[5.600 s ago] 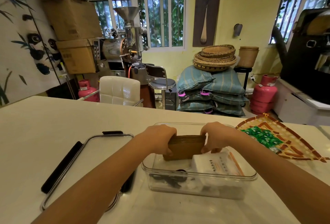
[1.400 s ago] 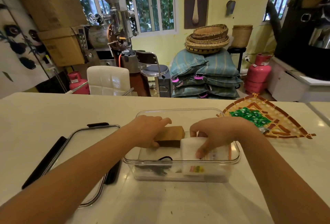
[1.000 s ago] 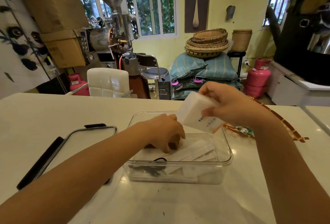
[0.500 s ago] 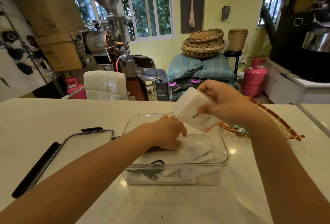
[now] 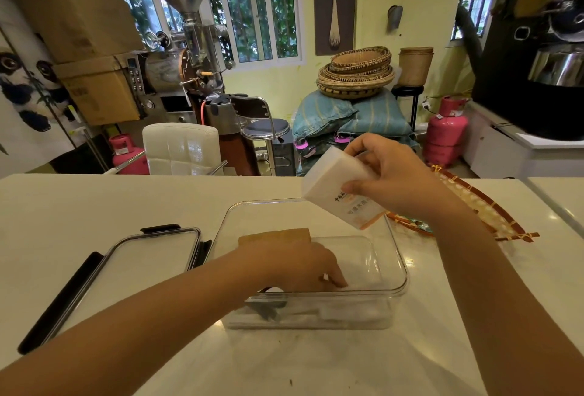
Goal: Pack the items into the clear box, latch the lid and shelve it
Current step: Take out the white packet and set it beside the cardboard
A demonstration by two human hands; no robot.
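The clear box (image 5: 393, 272) stands open on the white table. Inside it I see a brown packet (image 5: 275, 234) at the back left, pale packets on the bottom and a dark item (image 5: 265, 308) at the front left. My left hand (image 5: 303, 266) reaches down into the box, fingertips touching the pale packets. My right hand (image 5: 388, 174) grips a white carton (image 5: 335, 190) with orange print, tilted in the air above the box's far right corner. The clear lid (image 5: 132, 266) with black latches lies flat to the left of the box.
A woven tray (image 5: 474, 206) with green items lies on the table to the right, partly behind my right arm. Beyond the table stand a white chair (image 5: 180, 149), a stool, sacks, baskets, pink gas cylinders and a roasting machine.
My right hand lifted the white carton out of the box and holds it a little higher and further right. My left hand moved forward and down inside the box, uncovering the brown packet.
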